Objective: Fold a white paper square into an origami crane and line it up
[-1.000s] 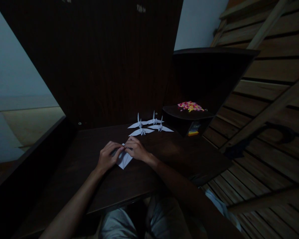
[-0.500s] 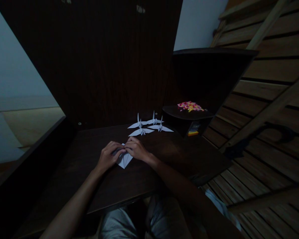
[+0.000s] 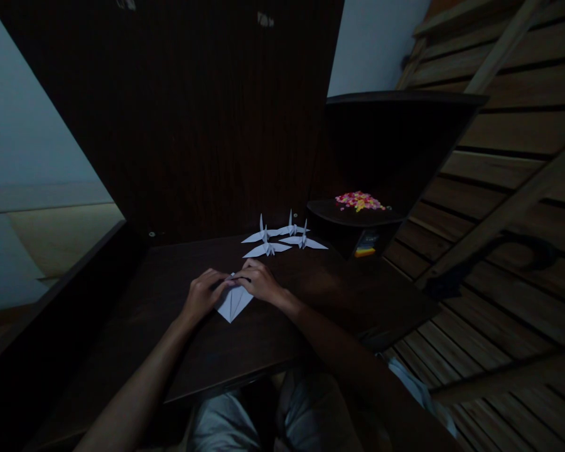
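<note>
A folded sheet of white origami paper lies on the dark desk, one corner pointing toward me and crease lines running up from that corner. My left hand is closed at its upper left part, thumb and fingers pinching the paper. From the right, my right hand grips the top part, its fingertips meeting those of the left. The paper's upper corner is mostly hidden under the fingers. Just beyond my hands stand several white paper cranes with wings spread.
On a small side shelf at the right is a heap of pink and yellow small pieces. Below it sits a small dark box with a yellow band. A tall dark panel backs the desk; slatted wood is at the right.
The paper has shifted slightly left and toward me, showing more of its lower part. My left thumb has moved up toward the right fingertips. The cranes have stayed in place.
</note>
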